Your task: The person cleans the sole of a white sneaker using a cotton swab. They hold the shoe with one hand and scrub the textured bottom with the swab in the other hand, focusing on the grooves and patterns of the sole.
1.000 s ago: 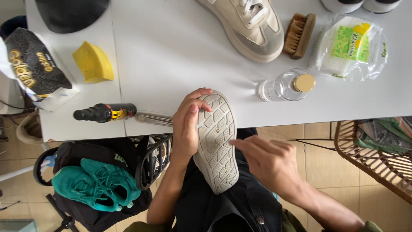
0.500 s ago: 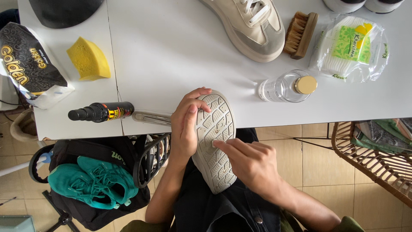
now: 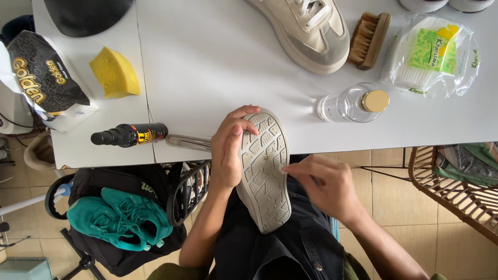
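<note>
**Sole up, both hands on one shoe**

The left hand (image 3: 226, 150) grips a pale shoe (image 3: 264, 171) turned sole upward, its fingers (image 3: 241, 122) curled over the toe end and closed on the edge of the sole. The shoe lies lengthwise over the person's lap, its toe reaching up over the near edge of the white surface (image 3: 218, 62) and its heel resting on dark trousers. The right hand (image 3: 327, 186) comes in from the right side with its fingers bunched together and their tips touching the middle of the grey tread; whether they pinch something small there cannot be told, as the hand is blurred.

On the surface, well apart from the hands, stand a second beige sneaker (image 3: 306, 28), upright at the far edge, a wooden brush (image 3: 369, 39) just beside it, a clear bottle with a gold cap (image 3: 355, 103) lying on its side, and a plastic pack of white pads (image 3: 433, 52). To the left lie a dark spray bottle (image 3: 129, 135), a yellow sponge (image 3: 114, 72) and a black-and-gold bag (image 3: 44, 78). Below the surface, a pair of teal sneakers (image 3: 119, 220) sits on a black bag, and a wicker basket (image 3: 456, 192) stands at the right.
</note>
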